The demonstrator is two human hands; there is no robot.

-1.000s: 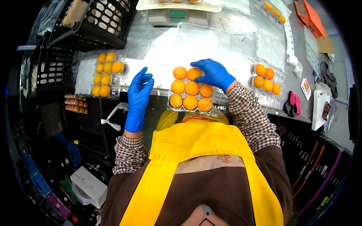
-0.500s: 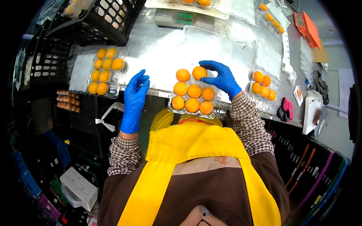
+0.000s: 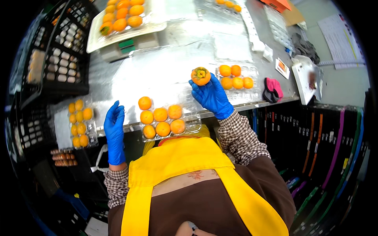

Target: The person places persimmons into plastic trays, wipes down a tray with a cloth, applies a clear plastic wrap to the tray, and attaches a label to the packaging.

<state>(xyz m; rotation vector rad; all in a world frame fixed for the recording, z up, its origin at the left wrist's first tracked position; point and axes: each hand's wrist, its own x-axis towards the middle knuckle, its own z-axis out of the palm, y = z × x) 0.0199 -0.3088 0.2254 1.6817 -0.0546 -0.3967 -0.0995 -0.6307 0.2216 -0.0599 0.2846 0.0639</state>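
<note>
While the left hand [image 3: 114, 129] rests flat, grip apart, the raised right hand [image 3: 211, 95] clamps a persimmon [image 3: 201, 75].

Over at the far left, a white tray heaped with orange fruit [image 3: 122, 17] sits atop a grey weighing scale [image 3: 128, 47] on the shiny metal surface [image 3: 165, 74]. Black plastic lattice crates [image 3: 59, 59] stack up along the left edge. A sealed clear pack of small orange fruit [image 3: 80, 124] lies at the near left corner, another filled clear pack [image 3: 235, 77] to the right. Just beside that one, a pink and black pouch [image 3: 272, 89], then a white boxy device [image 3: 307, 80].
</note>
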